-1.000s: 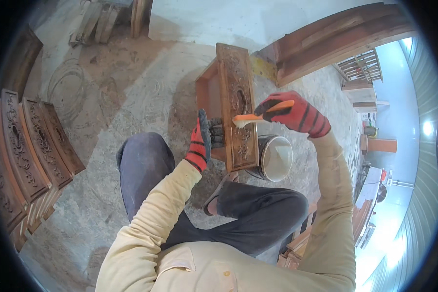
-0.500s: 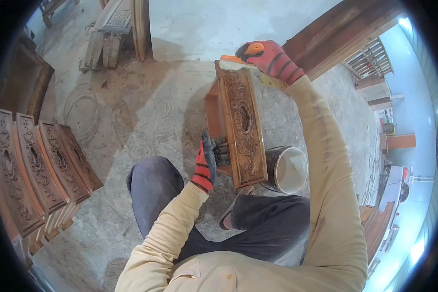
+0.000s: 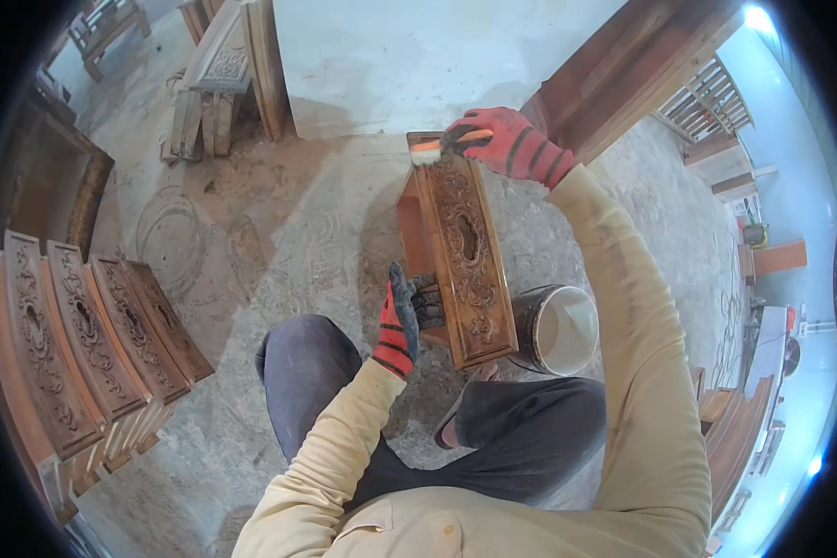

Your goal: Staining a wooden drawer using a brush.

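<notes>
Carved drawer (image 3: 463, 256): stood on end at centre, decorated front up. Brush (image 3: 430, 151): clasped in right hand (image 3: 504, 141), shifted from mid-panel to far end at 12 o'clock; coating judged near the top edge. Left hand (image 3: 402, 318): clamped on near side at 7 o'clock. White bucket (image 3: 558, 327): touching at 4 o'clock. Carved fronts (image 3: 93, 339): stacked at 9 o'clock, well apart.

Row of carved wooden drawer fronts (image 3: 84, 339) leaning one against the next at left, on a dusty concrete floor (image 3: 279, 232). A round bucket (image 3: 556, 329) (pale inside, dark outside) stands on the floor right of centre. Long brown timber boards (image 3: 642, 65) lie at upper right; stacked carved pieces (image 3: 219, 79) rest at upper left.
</notes>
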The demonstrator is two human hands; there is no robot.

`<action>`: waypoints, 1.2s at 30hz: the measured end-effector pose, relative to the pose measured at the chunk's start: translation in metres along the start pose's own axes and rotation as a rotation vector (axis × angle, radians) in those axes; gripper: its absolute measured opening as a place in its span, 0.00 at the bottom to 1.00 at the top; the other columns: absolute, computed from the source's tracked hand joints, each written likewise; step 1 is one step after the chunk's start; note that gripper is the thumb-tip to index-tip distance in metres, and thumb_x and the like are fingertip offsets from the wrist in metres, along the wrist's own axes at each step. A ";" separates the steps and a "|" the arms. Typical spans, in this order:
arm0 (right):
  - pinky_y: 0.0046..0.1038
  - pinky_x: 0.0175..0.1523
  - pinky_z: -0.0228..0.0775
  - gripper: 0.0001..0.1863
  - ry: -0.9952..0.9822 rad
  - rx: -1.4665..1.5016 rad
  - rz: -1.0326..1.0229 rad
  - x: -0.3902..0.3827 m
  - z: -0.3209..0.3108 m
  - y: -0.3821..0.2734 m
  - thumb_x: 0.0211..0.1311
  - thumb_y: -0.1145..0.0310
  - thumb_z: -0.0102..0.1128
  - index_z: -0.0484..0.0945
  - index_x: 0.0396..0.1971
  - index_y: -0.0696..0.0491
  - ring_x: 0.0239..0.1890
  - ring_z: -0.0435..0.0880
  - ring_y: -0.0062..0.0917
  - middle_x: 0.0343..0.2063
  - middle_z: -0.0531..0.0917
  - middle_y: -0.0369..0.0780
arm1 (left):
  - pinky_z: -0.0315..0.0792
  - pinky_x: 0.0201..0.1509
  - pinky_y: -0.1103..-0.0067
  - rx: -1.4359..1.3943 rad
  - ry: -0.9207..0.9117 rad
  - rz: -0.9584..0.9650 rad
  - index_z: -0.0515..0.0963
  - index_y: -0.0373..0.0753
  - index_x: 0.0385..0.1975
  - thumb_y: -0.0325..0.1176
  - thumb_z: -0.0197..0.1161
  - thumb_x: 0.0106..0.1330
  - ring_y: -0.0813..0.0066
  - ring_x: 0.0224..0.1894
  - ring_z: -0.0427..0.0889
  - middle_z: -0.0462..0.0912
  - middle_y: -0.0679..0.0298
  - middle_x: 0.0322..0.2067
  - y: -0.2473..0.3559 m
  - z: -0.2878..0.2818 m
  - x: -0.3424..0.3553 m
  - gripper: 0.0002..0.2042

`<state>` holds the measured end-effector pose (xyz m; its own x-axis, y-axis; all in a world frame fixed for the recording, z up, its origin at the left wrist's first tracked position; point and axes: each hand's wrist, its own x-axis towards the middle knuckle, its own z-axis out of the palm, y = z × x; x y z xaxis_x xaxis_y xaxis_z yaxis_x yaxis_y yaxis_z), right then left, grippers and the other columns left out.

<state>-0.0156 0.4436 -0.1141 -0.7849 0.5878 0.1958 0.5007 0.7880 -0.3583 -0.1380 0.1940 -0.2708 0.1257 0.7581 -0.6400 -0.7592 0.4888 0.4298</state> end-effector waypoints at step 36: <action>0.25 0.46 0.74 0.11 0.241 0.568 -0.005 -0.255 0.053 0.085 0.56 0.78 0.60 0.81 0.40 0.62 0.37 0.81 0.28 0.45 0.83 0.44 | 0.76 0.52 0.71 -0.052 -0.044 -0.039 0.78 0.33 0.49 0.67 0.46 0.67 0.60 0.44 0.84 0.84 0.51 0.45 -0.016 -0.012 0.014 0.37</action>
<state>0.2083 0.3509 -0.2431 -0.6488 0.6616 0.3760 0.1727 0.6092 -0.7739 -0.1314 0.1913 -0.2942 0.1833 0.7576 -0.6264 -0.7852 0.4962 0.3704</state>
